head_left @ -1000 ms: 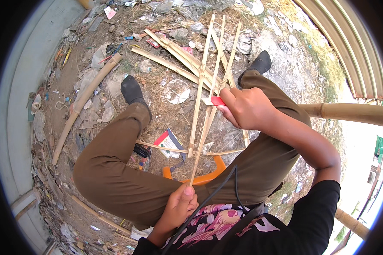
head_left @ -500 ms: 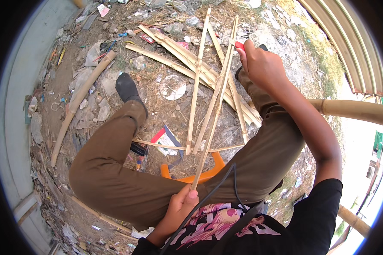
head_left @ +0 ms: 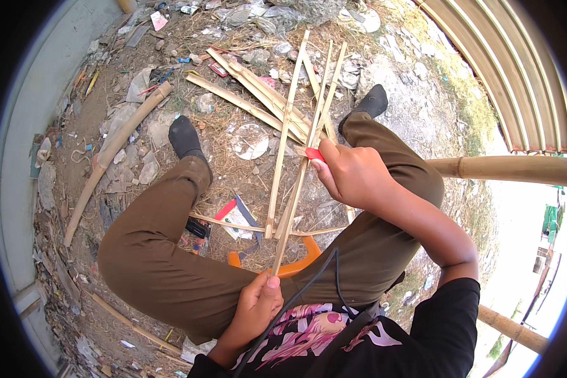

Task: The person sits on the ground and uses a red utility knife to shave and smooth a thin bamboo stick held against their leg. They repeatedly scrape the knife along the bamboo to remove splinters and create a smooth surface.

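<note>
A long, pale bamboo strip (head_left: pixel 285 228) slants away from my lap between my legs. My left hand (head_left: pixel 253 310) is closed on its near end, with the thumb lying along the top. In my right hand (head_left: pixel 358 177) is a red-handled knife (head_left: pixel 313 153), set across the strip about halfway along; its blade shows only in small part. Beyond and beneath the held strip, several bamboo strips (head_left: pixel 283 135) lie crossed in a loose pile on the ground.
An orange plastic piece (head_left: pixel 312 252) shows between my thighs. A thick bamboo pole (head_left: pixel 113 151) lies on the littered ground at left, and another pole (head_left: pixel 504 167) crosses at right. Corrugated sheet (head_left: pixel 516 69) stands upper right, a pale wall (head_left: pixel 25 157) left. A dark cord (head_left: pixel 302 293) crosses my lap.
My right hand has drawn the red-handled knife down the strip toward me, from near the far end to about the middle. My left hand keeps its hold, slightly lower left.
</note>
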### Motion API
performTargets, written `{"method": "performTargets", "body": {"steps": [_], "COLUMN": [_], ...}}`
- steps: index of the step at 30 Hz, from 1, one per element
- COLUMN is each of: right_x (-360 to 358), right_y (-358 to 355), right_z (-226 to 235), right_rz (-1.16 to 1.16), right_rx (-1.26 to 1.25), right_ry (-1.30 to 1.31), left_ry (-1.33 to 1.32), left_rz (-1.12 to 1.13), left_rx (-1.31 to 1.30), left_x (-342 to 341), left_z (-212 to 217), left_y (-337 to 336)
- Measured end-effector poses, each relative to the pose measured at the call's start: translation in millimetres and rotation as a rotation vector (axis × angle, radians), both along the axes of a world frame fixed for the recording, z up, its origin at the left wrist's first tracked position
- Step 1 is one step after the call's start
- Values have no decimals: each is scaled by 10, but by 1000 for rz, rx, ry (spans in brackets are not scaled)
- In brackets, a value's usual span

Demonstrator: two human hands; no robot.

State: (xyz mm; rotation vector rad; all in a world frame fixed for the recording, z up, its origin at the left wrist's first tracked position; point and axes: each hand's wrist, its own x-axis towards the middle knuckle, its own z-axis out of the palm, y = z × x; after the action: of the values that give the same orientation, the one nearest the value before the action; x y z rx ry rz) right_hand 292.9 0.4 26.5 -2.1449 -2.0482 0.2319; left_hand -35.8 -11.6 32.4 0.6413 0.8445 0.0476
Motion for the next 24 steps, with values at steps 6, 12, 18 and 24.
{"method": "performTargets", "body": {"steps": [6,12,18,24], "right_x": [-14,14,129,727], "right_y": [-93,-52,50,342], "right_z": [19,-110,-222,-116], "right_rz": [31,59,-57,-430], "right_rx": [-4,55,94,271], "right_ry": [-67,-132,-320,-209], "left_ry": [9,28,63,9], "left_rz": [9,8,-27,-66], "left_rx": [-5,14,69,72], "left_x": [-24,-38,-63,-107], "left_z": [-21,-30,-54,-34], "left_y": [-15,-13,-33,-115]}}
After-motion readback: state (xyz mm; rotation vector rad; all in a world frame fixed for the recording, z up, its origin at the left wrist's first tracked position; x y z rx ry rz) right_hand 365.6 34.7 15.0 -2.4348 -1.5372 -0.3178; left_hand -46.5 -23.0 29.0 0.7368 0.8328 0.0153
